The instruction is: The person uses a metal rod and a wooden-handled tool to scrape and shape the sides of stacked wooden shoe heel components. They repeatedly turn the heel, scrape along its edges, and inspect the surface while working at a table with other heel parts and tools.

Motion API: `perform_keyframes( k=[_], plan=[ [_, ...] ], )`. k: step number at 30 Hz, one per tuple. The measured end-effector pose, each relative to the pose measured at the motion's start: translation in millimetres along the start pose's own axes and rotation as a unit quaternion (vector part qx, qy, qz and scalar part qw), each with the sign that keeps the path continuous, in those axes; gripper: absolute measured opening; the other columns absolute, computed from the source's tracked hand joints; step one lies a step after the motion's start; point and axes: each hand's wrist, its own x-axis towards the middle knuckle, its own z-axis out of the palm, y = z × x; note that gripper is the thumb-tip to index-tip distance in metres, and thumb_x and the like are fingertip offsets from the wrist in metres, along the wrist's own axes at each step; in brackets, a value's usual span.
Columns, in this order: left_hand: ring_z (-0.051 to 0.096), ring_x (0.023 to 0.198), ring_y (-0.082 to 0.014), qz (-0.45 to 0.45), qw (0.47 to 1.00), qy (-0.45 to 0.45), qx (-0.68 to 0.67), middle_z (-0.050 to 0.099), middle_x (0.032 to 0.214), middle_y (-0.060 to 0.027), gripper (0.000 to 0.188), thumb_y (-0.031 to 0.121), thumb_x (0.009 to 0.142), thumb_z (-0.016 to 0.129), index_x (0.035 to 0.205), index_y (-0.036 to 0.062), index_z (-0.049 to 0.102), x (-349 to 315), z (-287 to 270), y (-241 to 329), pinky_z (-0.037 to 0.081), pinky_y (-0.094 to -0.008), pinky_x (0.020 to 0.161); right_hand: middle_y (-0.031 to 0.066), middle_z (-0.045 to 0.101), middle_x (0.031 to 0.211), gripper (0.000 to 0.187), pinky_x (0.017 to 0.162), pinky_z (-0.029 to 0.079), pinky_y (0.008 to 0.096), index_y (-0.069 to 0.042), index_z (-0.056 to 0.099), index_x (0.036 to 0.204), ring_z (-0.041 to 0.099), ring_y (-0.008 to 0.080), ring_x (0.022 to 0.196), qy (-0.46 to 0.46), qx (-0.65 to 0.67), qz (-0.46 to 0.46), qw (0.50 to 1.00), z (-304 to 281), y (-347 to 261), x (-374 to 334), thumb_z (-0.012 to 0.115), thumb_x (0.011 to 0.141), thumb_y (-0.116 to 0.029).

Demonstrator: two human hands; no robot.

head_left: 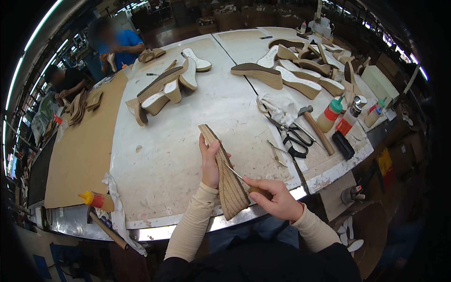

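My left hand (210, 162) grips a wedge shoe sole (229, 190) with ribbed, woven-look tan sides, near its narrow toe end. The sole stands at a slant over the table's front edge, its thick heel end toward me. In my right hand (276, 198) is a hand tool with a thin metal shaft (234, 172) and a brown handle, mostly covered by my fingers. The shaft's tip meets the side edge of the sole near its middle; the exact shape of the tip is too small to tell.
Scissors (292, 144), a hammer (319, 134), pliers (277, 152) and a green-capped glue bottle (330, 115) lie or stand at right. Wedge soles (164, 84) sit farther back, with another pile (305, 70) at far right. A yellow-tipped bottle (96, 200) lies front left. Two people work at far left.
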Motion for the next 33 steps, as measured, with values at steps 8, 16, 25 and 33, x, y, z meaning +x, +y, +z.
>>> perform_keyframes(
  k=[8, 16, 25, 33],
  plan=[
    [0.056, 0.079, -0.0180, 0.005, 1.000, 0.011, 0.014, 0.044, 0.111, -0.0084, 0.080, 0.041, 0.092, 0.054, 0.152, 0.0141, 0.009, -4, 3, 4, 0.052, -0.0314, 0.057, 0.0053, 0.068, 0.094, 0.041, 0.065, 0.048, 0.0284, 0.001, 0.056, 0.132, 0.060, 0.0104, 0.077, 0.000, 0.114, 0.019, 0.993, 7, 7, 2, 0.061, 0.092, -0.007],
    [0.058, 0.080, -0.0163, 0.084, 0.992, 0.058, 0.077, 0.045, 0.108, -0.0077, 0.062, 0.050, 0.093, 0.049, 0.140, 0.0188, 0.025, 5, 0, -9, 0.055, -0.0319, 0.055, 0.0133, 0.060, 0.082, 0.043, 0.058, 0.047, 0.0307, -0.002, 0.061, 0.125, 0.058, 0.0259, 0.064, 0.042, -0.283, -0.055, 0.957, 17, -12, -2, 0.068, 0.083, -0.005],
    [0.057, 0.082, -0.0194, 0.053, 0.995, 0.056, -0.064, 0.045, 0.114, -0.0106, 0.073, 0.039, 0.095, 0.050, 0.151, 0.0181, 0.009, 0, -1, 3, 0.056, -0.0340, 0.056, 0.0139, 0.069, 0.107, 0.039, 0.077, 0.049, 0.0224, 0.004, 0.057, 0.129, 0.061, 0.0076, 0.090, 0.037, 0.178, 0.105, 0.978, 21, -5, -8, 0.064, 0.092, -0.009],
    [0.059, 0.083, -0.0179, 0.078, 0.995, 0.058, -0.022, 0.048, 0.116, -0.0088, 0.053, 0.053, 0.093, 0.047, 0.125, 0.0121, 0.037, -3, 1, 5, 0.057, -0.0343, 0.059, -0.0017, 0.062, 0.087, 0.040, 0.059, 0.041, 0.0170, 0.003, 0.053, 0.134, 0.051, 0.0011, 0.065, 0.024, 0.100, -0.009, 0.995, 25, 0, 0, 0.059, 0.096, -0.009]
  ],
)
